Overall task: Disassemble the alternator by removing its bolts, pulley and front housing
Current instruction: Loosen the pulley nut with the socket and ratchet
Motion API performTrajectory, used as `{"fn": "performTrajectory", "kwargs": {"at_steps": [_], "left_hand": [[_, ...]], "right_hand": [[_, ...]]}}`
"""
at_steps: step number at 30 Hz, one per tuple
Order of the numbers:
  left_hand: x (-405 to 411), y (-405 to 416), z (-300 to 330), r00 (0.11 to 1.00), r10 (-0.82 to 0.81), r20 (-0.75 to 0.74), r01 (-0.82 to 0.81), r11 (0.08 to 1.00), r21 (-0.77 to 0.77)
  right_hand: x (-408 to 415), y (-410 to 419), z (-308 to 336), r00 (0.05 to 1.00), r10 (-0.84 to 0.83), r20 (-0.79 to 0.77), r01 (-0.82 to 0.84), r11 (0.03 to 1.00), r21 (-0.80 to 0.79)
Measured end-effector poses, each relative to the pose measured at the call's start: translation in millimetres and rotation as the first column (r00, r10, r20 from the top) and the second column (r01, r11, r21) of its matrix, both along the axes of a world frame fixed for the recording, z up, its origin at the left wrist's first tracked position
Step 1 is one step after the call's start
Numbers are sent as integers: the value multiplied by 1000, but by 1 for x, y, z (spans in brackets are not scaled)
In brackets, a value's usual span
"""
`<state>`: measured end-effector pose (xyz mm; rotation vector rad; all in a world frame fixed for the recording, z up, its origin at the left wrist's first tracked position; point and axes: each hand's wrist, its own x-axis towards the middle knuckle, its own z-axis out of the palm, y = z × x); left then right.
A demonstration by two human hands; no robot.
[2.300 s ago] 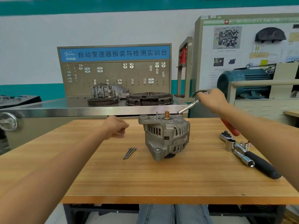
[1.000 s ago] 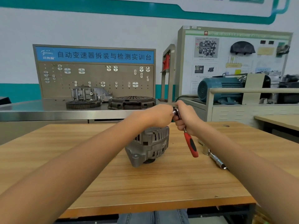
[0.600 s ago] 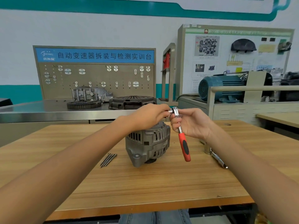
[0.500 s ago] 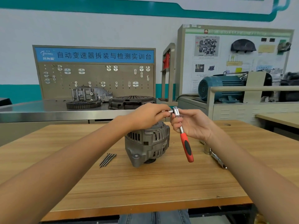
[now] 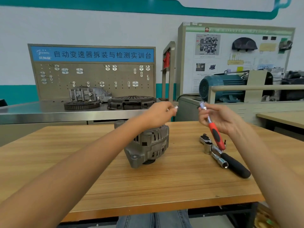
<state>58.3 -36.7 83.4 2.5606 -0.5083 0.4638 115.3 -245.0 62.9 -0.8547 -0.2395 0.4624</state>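
Our left hand (image 5: 158, 113) is raised above the alternator (image 5: 148, 143), fingertips pinching a small silvery piece (image 5: 176, 107); it looks like a socket, though it is too blurred to be sure. The alternator stands near the middle of the table (image 5: 82, 162), partly hidden behind our left wrist, touched by neither hand.

Our right hand (image 5: 218, 120) is up at the same height, fingers curled round the ratchet (image 5: 212, 127) near its head, with the red grip hanging down. The two hands are near each other but apart.

On the table to the right lie a black-handled wrench (image 5: 233, 162) and sockets (image 5: 207, 148).

What could go wrong, we judge: the piece is held only by the fingertips over the alternator, so a slip could drop it into the housing vents or send it rolling off the table. The ratchet's loose handle could also swing and knock the sockets beneath it.
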Motion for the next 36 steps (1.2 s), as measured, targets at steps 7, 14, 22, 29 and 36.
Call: {"fn": "performTrajectory", "kwargs": {"at_steps": [7,14,22,29,36], "left_hand": [[21,-76,-62,917,160,-364,-165,986,17],[47,-89,-117,861,315,-399,-324,945,48],[57,-95,-128,872,339,-352,-371,928,-25],[54,-104,-118,861,220,-458,-323,933,-159],[61,-107,-107,763,174,-622,-413,872,-262]], "right_hand": [[16,25,-57,922,-67,381,387,132,-912],[21,38,-85,756,274,594,655,-305,-692],[8,22,-91,823,357,442,562,-395,-727],[5,14,-92,797,319,513,603,-463,-649],[9,-4,-81,781,261,568,620,-430,-656]]}}
